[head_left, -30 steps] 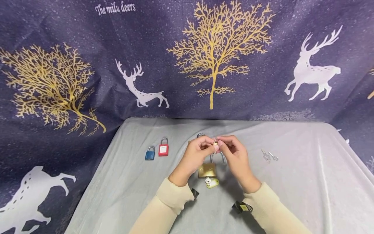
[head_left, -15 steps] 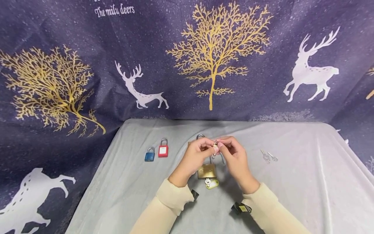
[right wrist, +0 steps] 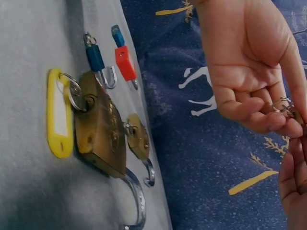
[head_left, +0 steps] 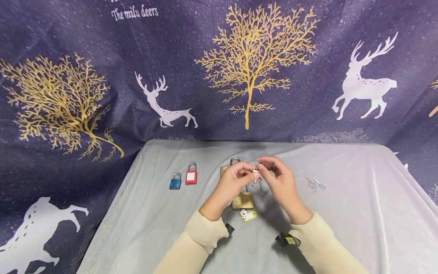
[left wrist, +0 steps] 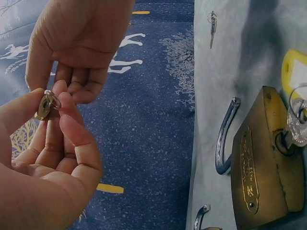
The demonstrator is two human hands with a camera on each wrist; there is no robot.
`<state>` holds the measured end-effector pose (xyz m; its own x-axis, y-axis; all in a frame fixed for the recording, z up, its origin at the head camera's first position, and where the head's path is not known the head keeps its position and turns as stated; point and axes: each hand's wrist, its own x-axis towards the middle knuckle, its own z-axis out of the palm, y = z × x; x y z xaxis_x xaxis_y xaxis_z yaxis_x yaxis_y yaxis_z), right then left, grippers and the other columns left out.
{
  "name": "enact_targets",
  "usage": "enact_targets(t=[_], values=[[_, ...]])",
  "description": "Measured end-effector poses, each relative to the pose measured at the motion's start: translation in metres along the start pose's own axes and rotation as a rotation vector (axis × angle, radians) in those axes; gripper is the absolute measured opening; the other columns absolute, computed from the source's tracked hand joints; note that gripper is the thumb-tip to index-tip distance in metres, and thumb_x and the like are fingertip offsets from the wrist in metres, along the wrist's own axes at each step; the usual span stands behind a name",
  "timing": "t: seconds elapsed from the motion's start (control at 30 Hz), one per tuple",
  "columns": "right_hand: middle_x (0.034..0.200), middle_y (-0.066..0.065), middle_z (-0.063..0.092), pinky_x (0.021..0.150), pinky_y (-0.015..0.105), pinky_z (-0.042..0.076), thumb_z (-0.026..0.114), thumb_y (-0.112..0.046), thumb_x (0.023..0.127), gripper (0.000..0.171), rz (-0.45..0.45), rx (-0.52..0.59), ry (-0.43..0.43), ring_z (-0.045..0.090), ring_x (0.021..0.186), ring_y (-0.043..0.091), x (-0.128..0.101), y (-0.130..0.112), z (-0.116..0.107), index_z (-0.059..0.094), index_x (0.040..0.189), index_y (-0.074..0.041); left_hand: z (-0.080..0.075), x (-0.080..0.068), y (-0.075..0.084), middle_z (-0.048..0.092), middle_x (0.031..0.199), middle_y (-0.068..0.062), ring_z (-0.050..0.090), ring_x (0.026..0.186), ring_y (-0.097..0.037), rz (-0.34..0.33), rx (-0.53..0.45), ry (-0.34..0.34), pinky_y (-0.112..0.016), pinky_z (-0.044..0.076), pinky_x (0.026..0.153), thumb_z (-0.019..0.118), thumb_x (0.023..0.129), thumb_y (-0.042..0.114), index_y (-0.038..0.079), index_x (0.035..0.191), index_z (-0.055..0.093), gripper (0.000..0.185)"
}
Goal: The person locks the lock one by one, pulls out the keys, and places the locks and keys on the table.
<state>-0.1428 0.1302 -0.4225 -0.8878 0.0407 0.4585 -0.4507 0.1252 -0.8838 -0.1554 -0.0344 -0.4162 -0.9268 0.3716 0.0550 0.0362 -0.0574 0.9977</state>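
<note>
Holding: my left hand pinches a tiny brass padlock between thumb and curled fingers, above the counter.
Right hand: fingers half-curled, tips at the tiny padlock's ring; whether they grip it I cannot tell.
Below: large brass padlock, yellow key tag at its 6 o'clock.
9 o'clock: red padlock, blue padlock.

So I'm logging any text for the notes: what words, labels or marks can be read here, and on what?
"The milu deers": white script on the dark backdrop cloth, top left.
Large brass padlock: raised plate on its face, too blurred to read.
Red padlock: white label, too small to read.
Yellow key tag: white insert, nothing legible.
</note>
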Motion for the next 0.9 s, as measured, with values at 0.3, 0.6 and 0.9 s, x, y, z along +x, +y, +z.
enact_targets(t=[0.3,0.6,0.9], values=[[0.097,-0.006,0.068,0.077,0.016,0.052,0.067,0.002,0.093,0.015,-0.011,-0.004,-0.004,0.064,0.086,0.003,0.002,0.001,-0.001,0.068,0.108,0.004,-0.001,0.001,-0.001,0.073,0.101,-0.024,0.067,0.081,-0.007,-0.017,0.013,-0.032,-0.04,0.058,0.086,0.068,0.093,0.003,-0.009,0.106,0.062,0.018],[0.097,-0.003,0.064,0.079,0.017,0.052,0.06,-0.003,0.099,0.018,0.112,0.055,-0.012,0.061,0.087,0.008,-0.001,0.002,0.004,0.06,0.116,0.005,-0.001,0.002,0.0,0.065,0.095,0.004,0.064,0.081,-0.008,-0.051,-0.046,0.109,-0.031,0.056,0.079,0.071,0.092,0.007,-0.007,0.11,0.065,0.024],[0.102,0.011,0.062,0.082,0.021,0.051,0.064,-0.007,0.098,0.017,0.157,-0.051,-0.129,0.061,0.091,0.01,-0.004,0.006,0.009,0.056,0.11,0.001,-0.005,0.005,0.0,0.068,0.095,0.006,0.064,0.086,-0.007,-0.017,-0.109,0.229,-0.025,0.055,0.081,0.068,0.095,0.009,-0.005,0.111,0.065,0.022]])
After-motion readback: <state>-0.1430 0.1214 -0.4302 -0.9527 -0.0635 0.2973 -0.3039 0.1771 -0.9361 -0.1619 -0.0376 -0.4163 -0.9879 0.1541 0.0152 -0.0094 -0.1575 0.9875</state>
